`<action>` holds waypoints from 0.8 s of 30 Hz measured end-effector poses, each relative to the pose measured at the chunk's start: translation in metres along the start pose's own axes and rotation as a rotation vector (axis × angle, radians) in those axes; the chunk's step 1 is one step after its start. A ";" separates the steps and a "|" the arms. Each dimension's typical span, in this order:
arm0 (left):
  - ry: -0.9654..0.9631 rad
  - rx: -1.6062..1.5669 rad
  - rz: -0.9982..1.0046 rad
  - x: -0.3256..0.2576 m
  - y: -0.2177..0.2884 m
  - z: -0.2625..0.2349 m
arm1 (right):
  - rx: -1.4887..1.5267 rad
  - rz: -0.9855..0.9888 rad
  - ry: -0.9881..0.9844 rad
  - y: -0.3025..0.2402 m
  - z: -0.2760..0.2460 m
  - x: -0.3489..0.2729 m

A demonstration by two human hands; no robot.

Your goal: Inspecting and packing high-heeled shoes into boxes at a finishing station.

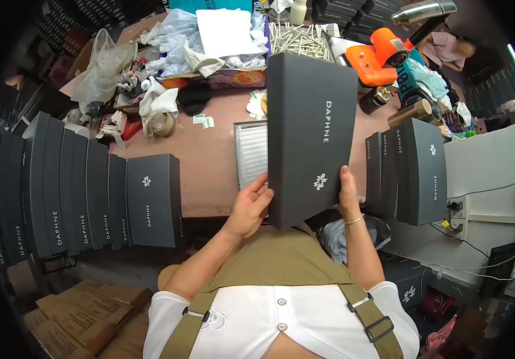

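Note:
Before my chest I hold up a dark grey shoebox (311,137) with white print, its broad face toward me and tilted. My left hand (249,208) grips its lower left side, fingers curled round the edge. My right hand (348,192) clasps the lower right edge, thumb on the front. Whether it is a whole box or only a lid, I cannot tell. Behind it on the table, partly hidden, lies a shallow tray-like box (235,140) with ribbed white padding (253,152) inside.
Rows of similar boxes stand at the left (73,185) and right (428,173) of the pinkish table (206,185). At the back are a bin of crumpled paper (177,42), white sticks (299,40) and an orange tool (368,63). Brown cartons (81,317) lie lower left. Another person (449,49) sits far right.

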State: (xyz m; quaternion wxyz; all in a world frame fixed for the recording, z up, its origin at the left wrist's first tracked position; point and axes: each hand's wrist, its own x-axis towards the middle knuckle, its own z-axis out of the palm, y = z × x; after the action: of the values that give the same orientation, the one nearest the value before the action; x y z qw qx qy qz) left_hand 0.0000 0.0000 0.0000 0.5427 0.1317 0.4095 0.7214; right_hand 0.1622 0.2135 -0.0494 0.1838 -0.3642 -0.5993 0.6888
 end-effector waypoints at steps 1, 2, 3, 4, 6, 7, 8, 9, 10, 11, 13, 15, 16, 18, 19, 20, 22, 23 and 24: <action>-0.028 0.209 0.015 0.010 -0.020 -0.017 | -0.192 -0.039 0.020 0.007 -0.011 0.003; -0.057 0.417 0.034 0.021 -0.040 -0.033 | -0.195 -0.017 0.076 0.029 -0.014 0.004; 0.037 0.847 0.131 0.019 -0.052 -0.049 | -0.366 0.016 0.109 0.031 -0.009 -0.002; 0.112 1.291 0.244 0.011 -0.059 -0.059 | -0.531 0.144 0.092 0.056 -0.008 -0.005; 0.351 1.425 0.214 -0.003 -0.083 -0.111 | -0.491 0.146 -0.006 0.095 0.032 -0.002; 0.462 1.109 0.023 -0.011 -0.098 -0.139 | -0.518 0.069 -0.027 0.093 0.054 -0.007; 0.471 0.874 -0.031 -0.013 -0.089 -0.132 | -0.473 0.016 -0.018 0.103 0.061 -0.007; 0.494 0.653 -0.105 -0.018 -0.073 -0.126 | -0.462 0.002 -0.016 0.093 0.072 -0.007; 0.405 0.697 -0.060 -0.017 -0.068 -0.127 | -0.508 0.034 -0.003 0.111 0.078 0.001; 0.315 0.711 -0.029 -0.015 -0.073 -0.131 | -0.597 0.077 0.036 0.082 0.080 -0.007; 0.221 0.536 -0.122 -0.006 -0.076 -0.154 | -0.682 0.053 0.154 0.095 0.089 0.002; 0.186 0.543 -0.442 0.000 -0.077 -0.183 | -0.485 0.099 0.168 0.104 0.082 -0.007; 0.140 0.477 -0.493 0.007 -0.074 -0.188 | -0.437 0.115 0.126 0.105 0.079 -0.008; 0.108 0.460 -0.571 0.011 -0.062 -0.190 | -0.334 0.132 0.031 0.111 0.073 -0.006; 0.101 0.499 -0.587 0.020 -0.060 -0.182 | -0.530 0.121 0.153 0.112 0.085 -0.015; 0.028 0.422 -0.499 0.021 -0.064 -0.181 | -0.404 0.057 0.108 0.111 0.083 -0.018; -0.011 0.396 -0.393 0.011 -0.055 -0.145 | -0.314 -0.041 0.034 0.073 0.071 -0.040; -0.053 0.408 -0.324 0.011 -0.054 -0.136 | -0.314 -0.133 0.056 0.050 0.055 -0.051; -0.086 0.372 -0.268 0.014 -0.051 -0.117 | -0.320 -0.224 0.064 0.025 0.034 -0.060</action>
State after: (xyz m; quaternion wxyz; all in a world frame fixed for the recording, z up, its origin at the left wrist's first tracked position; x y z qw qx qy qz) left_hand -0.0452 -0.0364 -0.1146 0.6172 0.2045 0.5256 0.5487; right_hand 0.1819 0.1435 -0.0558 0.2179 -0.3415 -0.7317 0.5482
